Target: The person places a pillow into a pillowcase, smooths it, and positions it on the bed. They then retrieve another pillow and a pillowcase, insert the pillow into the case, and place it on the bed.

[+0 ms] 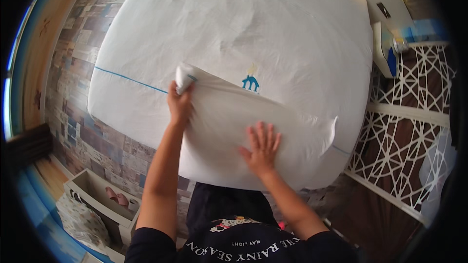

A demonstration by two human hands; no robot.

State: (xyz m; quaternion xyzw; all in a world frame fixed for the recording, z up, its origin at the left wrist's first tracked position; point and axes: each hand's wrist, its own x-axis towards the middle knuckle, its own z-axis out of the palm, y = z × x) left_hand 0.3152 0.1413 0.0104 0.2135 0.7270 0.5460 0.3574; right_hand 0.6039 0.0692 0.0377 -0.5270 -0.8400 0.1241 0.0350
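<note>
A wide bed covered by a white sheet fills the space before me. On its near part lies a white cloth, spread smooth; whether it is a separate piece or a folded-over flap of the sheet, I cannot tell. My left hand grips the cloth's bunched far-left corner, where a bit of blue stripe shows. Palm down with fingers spread, my right hand rests on the cloth's near right half. Just beyond the cloth's far edge is a blue and yellow printed motif. A thin blue line crosses the sheet at left.
White lattice panels stand close along the bed's right side, below a small white bedside unit. An open-topped cabinet holding pink slippers is at lower left. Patchwork-patterned flooring borders the bed's left.
</note>
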